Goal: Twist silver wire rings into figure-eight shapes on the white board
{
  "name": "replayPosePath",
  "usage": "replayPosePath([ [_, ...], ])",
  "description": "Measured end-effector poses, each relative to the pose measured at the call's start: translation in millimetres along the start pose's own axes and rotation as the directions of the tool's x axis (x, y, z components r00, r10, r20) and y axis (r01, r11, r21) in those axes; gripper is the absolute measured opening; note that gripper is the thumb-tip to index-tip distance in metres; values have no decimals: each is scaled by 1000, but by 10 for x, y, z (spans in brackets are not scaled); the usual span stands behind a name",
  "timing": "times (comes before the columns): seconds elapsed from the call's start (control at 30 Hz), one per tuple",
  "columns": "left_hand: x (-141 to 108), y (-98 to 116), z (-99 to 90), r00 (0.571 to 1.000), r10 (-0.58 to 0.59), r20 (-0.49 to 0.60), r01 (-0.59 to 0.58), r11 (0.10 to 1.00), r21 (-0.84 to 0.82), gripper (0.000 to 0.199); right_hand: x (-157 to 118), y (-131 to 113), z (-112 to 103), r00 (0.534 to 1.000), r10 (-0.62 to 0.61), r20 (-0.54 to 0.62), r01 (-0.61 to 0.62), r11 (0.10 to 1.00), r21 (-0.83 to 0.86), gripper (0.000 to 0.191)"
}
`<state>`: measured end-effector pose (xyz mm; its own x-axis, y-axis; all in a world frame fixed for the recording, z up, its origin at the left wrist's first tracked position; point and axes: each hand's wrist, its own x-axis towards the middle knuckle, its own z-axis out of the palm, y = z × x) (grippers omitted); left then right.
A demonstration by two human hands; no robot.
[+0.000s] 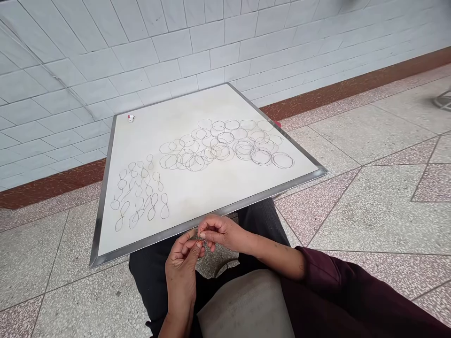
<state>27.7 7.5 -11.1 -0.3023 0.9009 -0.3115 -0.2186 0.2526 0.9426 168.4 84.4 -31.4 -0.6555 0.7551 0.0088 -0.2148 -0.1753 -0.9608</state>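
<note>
My left hand (183, 265) and my right hand (224, 233) meet just off the table's near edge, above my lap. The fingertips of both pinch a thin wire (205, 242), bent into a small loop between them. Most of that wire is hidden by the fingers. On the white table, large round wire rings (220, 145) lie overlapping at the middle and right. Wires twisted into figure-eight shapes (152, 206) are laid out in rough rows at the left.
The white table (197, 192) has a metal edge and stands by a tiled wall (169, 51). A small white and red object (131, 118) lies at its far left corner. A grey cloth (246, 305) covers my lap. At the far right, part of a round metal base (443, 101) stands on the floor.
</note>
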Motion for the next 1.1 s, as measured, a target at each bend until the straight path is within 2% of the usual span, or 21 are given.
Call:
replayPosePath([
  [0.2, -2, 34, 37, 998, -67, 12, 67, 998, -16, 42, -2, 11, 4, 999, -23, -33, 22, 999, -23, 29],
  [0.37, -1, 32, 38, 998, -58, 26, 58, 998, -4, 42, -10, 12, 8, 999, -30, -29, 29, 999, -40, 27],
  [0.67, 19, 37, 29, 998, -9, -62, 8, 1000, -13, 48, -8, 41, -52, 998, 13, 64, -24, 982, 186, 36],
  [0.77, 22, 41, 31, 998, -20, -63, 21, 1000, 10, 45, -3, 47, -73, 998, 45, 37, -50, 984, 171, 36],
  [0.9, 18, 54, 27, 998, -49, -27, 49, 999, 7, 46, 6, 67, -71, 999, 20, -25, -17, 994, 109, 31],
  [1.1, 22, 83, 18, 994, -105, 20, 105, 994, 27, 43, 6, 74, -63, 999, 9, -35, -7, 998, 59, 28],
])
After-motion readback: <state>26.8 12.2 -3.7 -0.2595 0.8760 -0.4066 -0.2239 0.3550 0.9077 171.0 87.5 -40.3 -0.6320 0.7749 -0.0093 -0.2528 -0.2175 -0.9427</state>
